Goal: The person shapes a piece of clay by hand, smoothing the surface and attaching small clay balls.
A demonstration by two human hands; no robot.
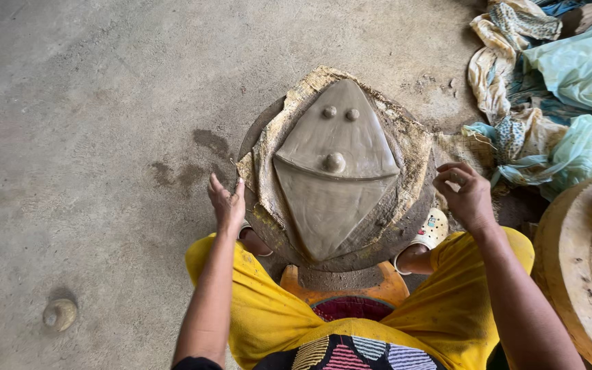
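Concrete floor (90, 103); right hand (466, 195) pinches clay

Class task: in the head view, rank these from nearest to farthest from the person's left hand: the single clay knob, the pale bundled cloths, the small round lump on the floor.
From the left hand:
1. Single clay knob, centre of the slab, to its right.
2. Small round lump, floor, lower left.
3. Pale bundled cloths, far upper right.

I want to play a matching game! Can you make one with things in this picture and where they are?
Things:
1. clay slab
2. left hand
3. right hand
4. bundle of cloths

Places:
A. top right, on the floor
B. at the round stand's left edge
C. centre, on the burlap
D. raised to the right of the stand

Pairs: 1-C, 2-B, 3-D, 4-A
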